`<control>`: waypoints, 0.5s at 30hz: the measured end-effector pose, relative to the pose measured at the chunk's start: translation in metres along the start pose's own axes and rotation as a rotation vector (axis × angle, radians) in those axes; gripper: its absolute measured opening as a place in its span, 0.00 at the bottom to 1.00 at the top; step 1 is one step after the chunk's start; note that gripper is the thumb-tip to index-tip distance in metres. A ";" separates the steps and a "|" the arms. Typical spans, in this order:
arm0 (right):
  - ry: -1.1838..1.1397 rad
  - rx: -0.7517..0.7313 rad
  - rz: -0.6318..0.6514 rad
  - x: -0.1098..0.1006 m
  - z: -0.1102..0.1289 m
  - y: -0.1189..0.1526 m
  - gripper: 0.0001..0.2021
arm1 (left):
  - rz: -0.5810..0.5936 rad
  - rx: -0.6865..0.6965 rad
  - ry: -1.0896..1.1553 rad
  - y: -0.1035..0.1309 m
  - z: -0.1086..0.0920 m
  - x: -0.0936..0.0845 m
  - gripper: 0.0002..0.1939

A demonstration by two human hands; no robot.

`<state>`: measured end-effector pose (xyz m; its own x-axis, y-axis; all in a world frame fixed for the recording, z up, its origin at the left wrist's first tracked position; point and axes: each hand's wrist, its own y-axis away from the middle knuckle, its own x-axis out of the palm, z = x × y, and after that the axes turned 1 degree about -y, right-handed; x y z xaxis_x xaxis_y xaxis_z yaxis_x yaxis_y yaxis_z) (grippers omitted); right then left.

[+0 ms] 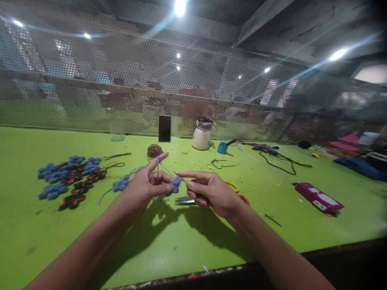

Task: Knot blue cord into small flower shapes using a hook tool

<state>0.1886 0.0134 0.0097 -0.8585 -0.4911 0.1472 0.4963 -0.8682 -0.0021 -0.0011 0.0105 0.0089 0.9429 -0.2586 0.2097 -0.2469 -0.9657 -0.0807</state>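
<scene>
My left hand [154, 181] pinches a small blue crochet piece [176, 184] between thumb and fingers. Its index finger points up with blue yarn [165, 166] looped round it and running down to the piece. My right hand [204, 187] is closed on a thin crochet hook [181, 177], whose tip meets the top of the piece; most of the handle is hidden in the palm. Beneath the right hand lie scissors [185, 200] with yellow and red handles, partly covered. More blue crochet [121, 183] lies just left of my left hand.
Blue and dark multicoloured crochet flowers [52, 191] lie at left. Behind my hands are a yarn ball [154, 150], phone [165, 129], pale jug [202, 135] and blue pot [222, 148]. To the right are a cabled tool [269, 150] and a magenta device [318, 197].
</scene>
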 end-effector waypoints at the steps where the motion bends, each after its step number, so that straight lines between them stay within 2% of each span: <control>1: 0.005 0.011 -0.004 0.000 0.000 0.000 0.20 | 0.001 0.000 -0.013 -0.001 0.001 -0.001 0.54; 7: 0.008 0.049 -0.027 0.001 0.000 -0.003 0.19 | 0.015 -0.013 -0.034 -0.002 0.004 -0.002 0.53; 15: -0.021 0.043 -0.017 0.000 -0.003 -0.003 0.19 | 0.006 -0.073 0.024 0.002 -0.002 0.003 0.48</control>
<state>0.1873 0.0158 0.0070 -0.8642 -0.4743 0.1681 0.4870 -0.8723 0.0426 0.0008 0.0075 0.0118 0.9359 -0.2640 0.2333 -0.2690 -0.9631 -0.0110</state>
